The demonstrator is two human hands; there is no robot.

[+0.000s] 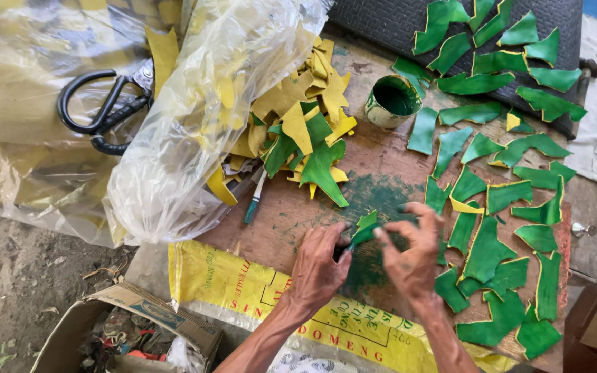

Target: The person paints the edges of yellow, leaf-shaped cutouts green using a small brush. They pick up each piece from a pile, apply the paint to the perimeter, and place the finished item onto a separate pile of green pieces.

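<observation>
Both hands pinch a small green-painted piece point(364, 228) over the green-stained board point(381, 186), left hand point(319, 266) and right hand point(412, 255) fingers clamped on it; painting appears under way, calling for a steady hold.

Stained wooden board point(381, 173), green-painted pieces point(513, 242) (spread out), paint cup point(392, 101), yellow scraps point(298, 97)
</observation>
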